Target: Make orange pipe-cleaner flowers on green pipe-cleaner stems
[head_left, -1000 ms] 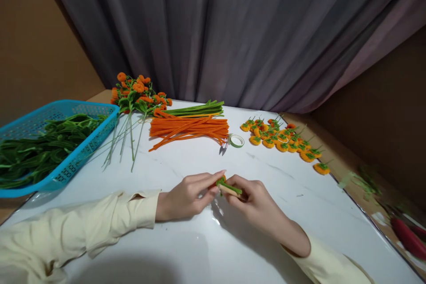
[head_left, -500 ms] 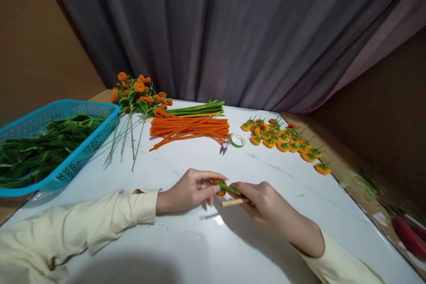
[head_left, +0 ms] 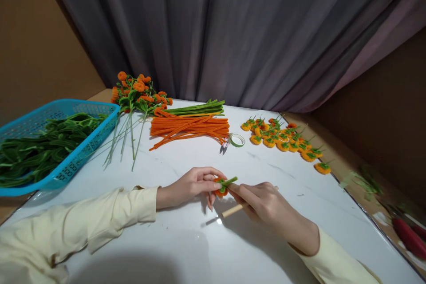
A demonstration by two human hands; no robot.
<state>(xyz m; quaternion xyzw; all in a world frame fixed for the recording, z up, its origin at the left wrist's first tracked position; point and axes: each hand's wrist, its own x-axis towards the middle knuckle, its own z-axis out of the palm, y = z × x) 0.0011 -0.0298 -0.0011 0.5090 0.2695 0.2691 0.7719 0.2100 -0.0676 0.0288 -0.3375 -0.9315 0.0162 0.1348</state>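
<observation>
Since the earlier frame, the fuzzy green stem [head_left: 232, 181] has swung to point up and away, and the pale wooden stick [head_left: 233, 210] has tilted, its near end lower. We hold the small orange-and-green fuzzy flower [head_left: 219, 192] above the white marbled table [head_left: 186, 248]. Our left hand [head_left: 196, 186] pinches it, thumb and fingertips drawn narrow. Our right hand [head_left: 266, 202] has its fingers closed together beside the flower and grips the stick; we cannot tell whether its fingertips press on the flower.

At our left, the blue perforated plastic basket [head_left: 77, 154] holds a loose heap of dark green fuzzy leaves [head_left: 49, 144], piled below its rim. Beyond our hands lie bundled orange pipe cleaners [head_left: 186, 127], green pipe cleaners [head_left: 199, 108] just behind them, small snips [head_left: 224, 147] and a pale green tape roll [head_left: 237, 145]. Yellow-orange flower heads [head_left: 282, 146] spread to the right; a bunch of stemmed orange flowers [head_left: 138, 86] lies near the basket's far corner.
</observation>
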